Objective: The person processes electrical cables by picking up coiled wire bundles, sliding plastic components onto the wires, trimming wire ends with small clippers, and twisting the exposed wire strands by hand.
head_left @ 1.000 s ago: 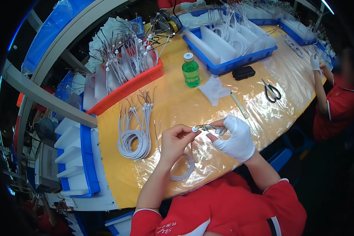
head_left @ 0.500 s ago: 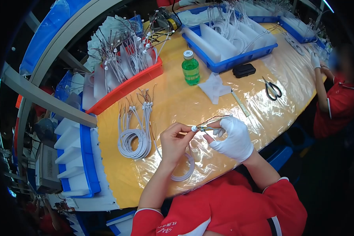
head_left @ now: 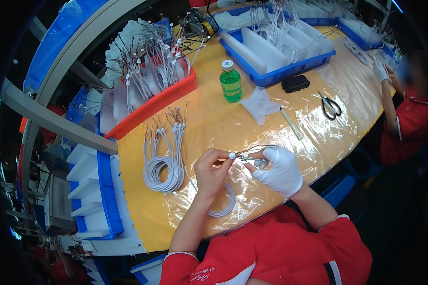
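Observation:
Pinched between the thumb and forefinger of my bare left hand [head_left: 211,170] is the end of a white cable, just behind its small white collar [head_left: 232,156]. Thin dark wires [head_left: 259,147] fan out from that end toward the right. My right hand [head_left: 279,172], in a white glove with bare fingertips, grips metal tweezers [head_left: 253,158], whose tips are at the wires beside the collar. Whether the tips are closed on a wire is too small to tell. The rest of the cable lies as a loose coil [head_left: 227,203] on the table below my hands.
Left of my hands lies a bundle of coiled cables [head_left: 162,173]. Beyond are a red bin [head_left: 152,105] and a blue bin [head_left: 290,71] of cables, a green bottle [head_left: 230,83], a white cloth [head_left: 260,105], a black case [head_left: 295,84] and scissors [head_left: 330,108]. A co-worker [head_left: 406,118] sits at right.
Both hands have shifted very slightly left, with the cable end and tweezers still held. At the right, the co-worker's gloved hand has moved a little.

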Motion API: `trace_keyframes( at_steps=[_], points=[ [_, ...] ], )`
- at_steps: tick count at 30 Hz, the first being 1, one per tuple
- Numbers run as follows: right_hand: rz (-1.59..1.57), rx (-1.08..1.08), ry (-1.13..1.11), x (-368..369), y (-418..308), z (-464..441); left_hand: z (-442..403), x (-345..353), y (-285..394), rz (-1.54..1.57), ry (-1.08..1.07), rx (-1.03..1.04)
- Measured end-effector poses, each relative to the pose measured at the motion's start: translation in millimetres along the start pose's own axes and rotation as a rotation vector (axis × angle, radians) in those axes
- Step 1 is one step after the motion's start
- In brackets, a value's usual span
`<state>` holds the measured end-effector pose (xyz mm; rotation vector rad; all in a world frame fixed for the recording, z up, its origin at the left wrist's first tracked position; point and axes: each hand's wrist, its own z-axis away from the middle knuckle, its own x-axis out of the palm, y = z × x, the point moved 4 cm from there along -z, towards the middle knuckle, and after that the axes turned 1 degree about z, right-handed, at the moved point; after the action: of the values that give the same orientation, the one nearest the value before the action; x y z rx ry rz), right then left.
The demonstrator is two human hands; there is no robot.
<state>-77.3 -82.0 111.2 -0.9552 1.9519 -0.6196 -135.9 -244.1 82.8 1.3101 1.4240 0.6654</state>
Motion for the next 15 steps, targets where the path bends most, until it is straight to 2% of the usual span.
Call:
trace_keyframes(
  at_steps=[1, 3, 4, 6, 7, 8, 10, 11, 13, 15],
  points=[
    [-0.004, -0.003, -0.002, 1, 3, 1, 0, 0, -6, 0.072, 0.002, -0.076],
    [-0.033, 0.226, 0.022, 0, 21, 4, 2, 0, -22, 0.155, 0.010, -0.075],
    [-0.001, 0.264, 0.030, -1, 31, 4, 4, -2, -26, 0.242, 0.011, -0.075],
    [0.319, 0.191, -0.045, -2, 57, 5, 8, -4, -24, 0.265, -0.008, -0.074],
    [0.408, 0.306, -0.221, -3, 65, 4, 9, -4, -23, 0.297, -0.038, -0.071],
    [0.406, 0.303, -0.226, -2, 71, 8, 11, -5, -23, 0.296, -0.032, -0.074],
    [0.560, 0.124, -0.053, -1, 71, 13, 13, -6, -19, 0.274, -0.052, 0.035],
    [0.560, 0.122, -0.056, 2, 70, 15, 13, -7, -19, 0.274, -0.049, 0.033],
    [0.384, -0.093, -0.013, 15, 43, 15, 16, -8, -16, 0.261, -0.054, 0.084],
    [-0.002, 0.048, -0.177, 40, 31, 22, 18, -7, -12, 0.277, -0.057, 0.094]
  ],
)
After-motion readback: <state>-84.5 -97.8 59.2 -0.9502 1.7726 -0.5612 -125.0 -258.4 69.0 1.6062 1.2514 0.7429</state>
